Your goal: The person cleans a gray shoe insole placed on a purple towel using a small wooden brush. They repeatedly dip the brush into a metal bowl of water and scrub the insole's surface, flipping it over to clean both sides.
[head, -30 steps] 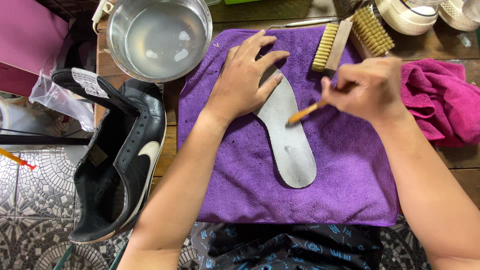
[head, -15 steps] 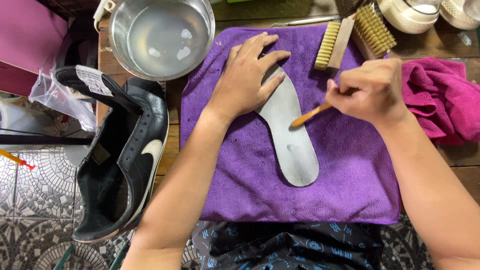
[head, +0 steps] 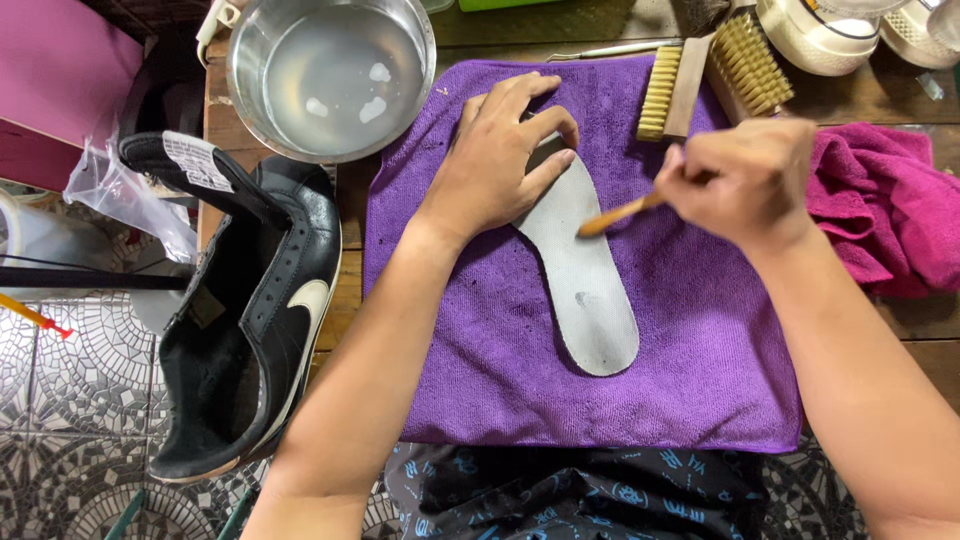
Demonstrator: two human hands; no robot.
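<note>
A grey shoe insole lies on a purple towel spread over the wooden table. My left hand presses flat on the insole's upper end, fingers spread. My right hand is closed around a small wooden-handled brush, whose tip rests on the insole's right edge just beside my left fingertips.
A metal bowl of water stands at the towel's upper left. A black shoe with white trim lies at the table's left edge. Two bristle brushes lie above the towel, a pink cloth to its right, white containers behind.
My right hand has shifted the small brush slightly along the insole's edge. My left hand has stayed pressed on the insole.
</note>
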